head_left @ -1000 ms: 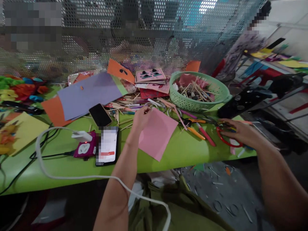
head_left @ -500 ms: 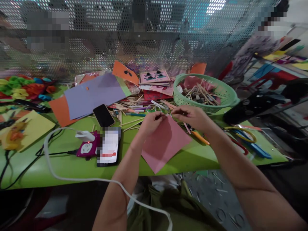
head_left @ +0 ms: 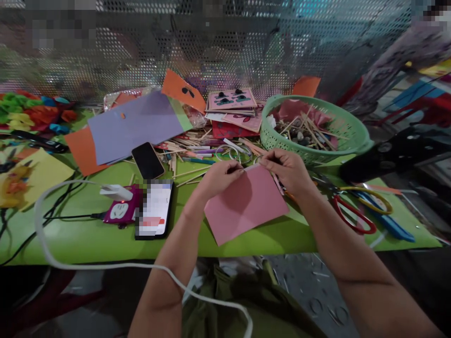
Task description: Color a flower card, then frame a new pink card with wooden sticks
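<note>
Head view, and here's the smooth pink paper (head_left: 246, 206), flat and straight-edged, slanting over the glossy green desk (head_left: 303, 239)! The left hand (head_left: 221, 178) has its fingers drawn together on the far edge; the right hand (head_left: 286, 171) pinches that edge, thumb against fingers. Between them, a pale strip (head_left: 252, 166), perhaps a fold, hard to tell. Beyond: thin straight sticks (head_left: 192, 172), a holed green basket (head_left: 292, 150). Right: red-looped scissors (head_left: 366, 231).

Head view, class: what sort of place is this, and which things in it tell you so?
Probably a handicraft workspace, judging by the pink paper, the red-handled scissors and the green basket holding thin sticks.
</note>
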Tool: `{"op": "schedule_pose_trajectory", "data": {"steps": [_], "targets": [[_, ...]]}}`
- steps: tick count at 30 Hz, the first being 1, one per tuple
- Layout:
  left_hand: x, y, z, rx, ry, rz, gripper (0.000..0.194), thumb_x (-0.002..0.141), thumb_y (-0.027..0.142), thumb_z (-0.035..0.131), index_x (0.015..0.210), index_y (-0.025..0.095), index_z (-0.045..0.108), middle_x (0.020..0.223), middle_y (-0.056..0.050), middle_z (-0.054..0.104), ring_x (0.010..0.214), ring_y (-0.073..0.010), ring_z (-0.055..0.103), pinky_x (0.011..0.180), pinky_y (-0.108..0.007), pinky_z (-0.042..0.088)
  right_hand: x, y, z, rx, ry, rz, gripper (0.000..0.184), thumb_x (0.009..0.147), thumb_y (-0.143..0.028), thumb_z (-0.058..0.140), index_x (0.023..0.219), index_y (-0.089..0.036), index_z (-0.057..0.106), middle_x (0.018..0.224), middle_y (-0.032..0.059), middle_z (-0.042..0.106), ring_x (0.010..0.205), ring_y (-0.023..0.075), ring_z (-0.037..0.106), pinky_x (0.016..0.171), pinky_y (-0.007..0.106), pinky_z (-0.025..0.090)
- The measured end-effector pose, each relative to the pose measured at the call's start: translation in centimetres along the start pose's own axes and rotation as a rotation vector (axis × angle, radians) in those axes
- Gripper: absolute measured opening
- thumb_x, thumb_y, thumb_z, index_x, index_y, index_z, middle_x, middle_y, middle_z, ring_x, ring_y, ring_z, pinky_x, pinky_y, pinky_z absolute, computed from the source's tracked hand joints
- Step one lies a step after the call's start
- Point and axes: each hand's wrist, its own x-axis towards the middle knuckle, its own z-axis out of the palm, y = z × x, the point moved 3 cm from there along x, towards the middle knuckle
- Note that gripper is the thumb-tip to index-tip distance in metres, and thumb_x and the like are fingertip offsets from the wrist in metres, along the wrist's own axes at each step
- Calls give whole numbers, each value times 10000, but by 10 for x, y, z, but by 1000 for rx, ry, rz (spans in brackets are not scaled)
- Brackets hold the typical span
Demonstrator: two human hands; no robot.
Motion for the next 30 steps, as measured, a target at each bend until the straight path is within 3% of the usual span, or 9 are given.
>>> {"op": "schedule_pose_trajectory", "data": {"steps": [6,10,13,16,20,24,27,30], "targets": [[-1,-3,-6,35,6,-43,202,901,325,589,762,196,660,771,-12,672,771,-189,581,746,-311,400,3,4,-6,-16,52,-83,257,864,-432,711,736,-236,605,684,-10,527,686,164,472,657,311,392],[-1,-4,-3,38,13,-52,168,891,287,572,803,185,673,819,-12,694,803,-187,603,762,-303,421,2,4,-6,-165,55,-184,221,879,-449,713,851,-237,658,756,10,628,700,180,544,673,322,441],[-1,-4,2,82,-12,-34,183,894,260,543,830,177,693,835,-14,701,806,-184,612,763,-298,431,-3,2,0,-344,50,-300,319,831,-503,803,962,-248,662,934,66,726,834,243,649,749,363,504],[0,-3,5,138,-41,-2,185,882,235,545,847,175,716,846,-19,717,809,-186,625,766,-297,437,-5,3,5,-445,25,-327,309,816,-490,829,911,-255,654,985,85,756,883,269,683,782,381,518],[-1,-3,3,168,-45,-5,196,899,253,555,849,180,730,833,-21,731,811,-191,638,762,-296,454,-1,8,-4,-339,94,-233,185,907,-389,710,801,-248,655,756,24,697,674,192,600,650,327,460],[-2,-2,-1,178,-31,-19,197,906,261,568,850,181,738,838,-22,746,801,-187,641,772,-300,461,2,9,-10,-176,97,-185,172,929,-403,693,874,-241,707,745,11,667,667,171,560,632,311,429],[-2,-2,-1,189,-24,-30,186,867,186,556,852,177,742,853,-22,755,801,-185,646,752,-295,451,3,9,-7,-54,-20,-112,289,897,-522,748,934,-236,732,808,20,684,693,166,559,638,306,433],[-2,-3,0,204,-15,-55,199,856,153,542,843,178,739,834,-18,749,765,-176,631,712,-289,429,1,7,-4,18,-58,-88,448,880,-673,723,966,-233,731,855,36,695,745,183,583,663,313,445]]}}
